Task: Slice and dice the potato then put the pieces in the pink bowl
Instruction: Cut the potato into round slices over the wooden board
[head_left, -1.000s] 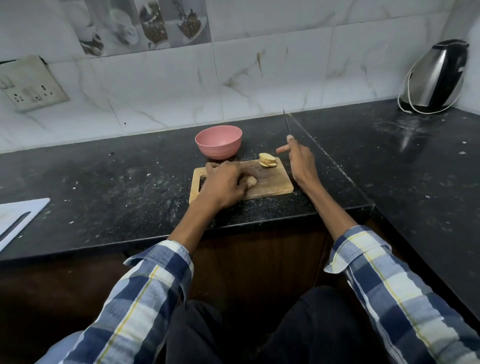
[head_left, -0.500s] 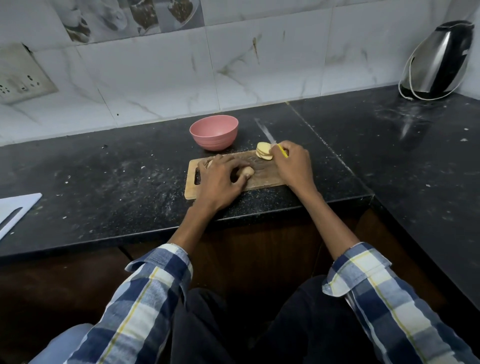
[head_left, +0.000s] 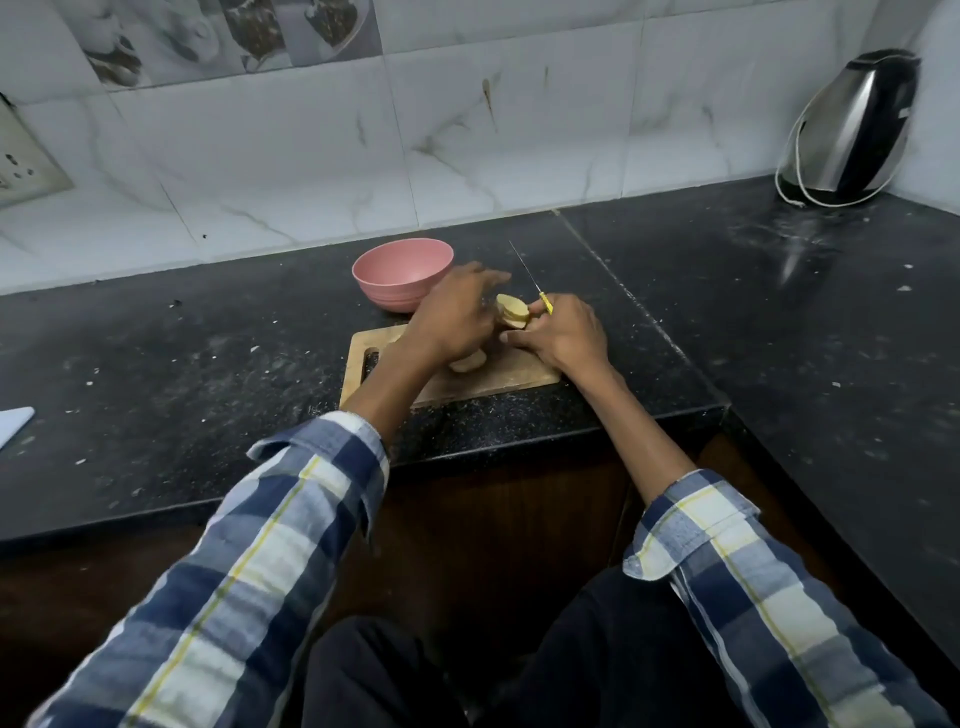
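Black speckled counter (head_left: 208, 364) is backed by marble-look tiles, with a kettle (head_left: 852, 124) set in the far right corner. On a wooden cutting board (head_left: 509, 371) near the front edge, a stack of potato slices (head_left: 511, 310) is flanked by both hands. A yellow-handled knife (head_left: 532, 283) is gripped in the right hand (head_left: 563, 332), blade pointing away. The left hand (head_left: 457, 314) is reached towards the slices, its grip hidden. An uncut potato piece (head_left: 467, 361) lies under it; the pink bowl (head_left: 402, 273) sits just behind the board
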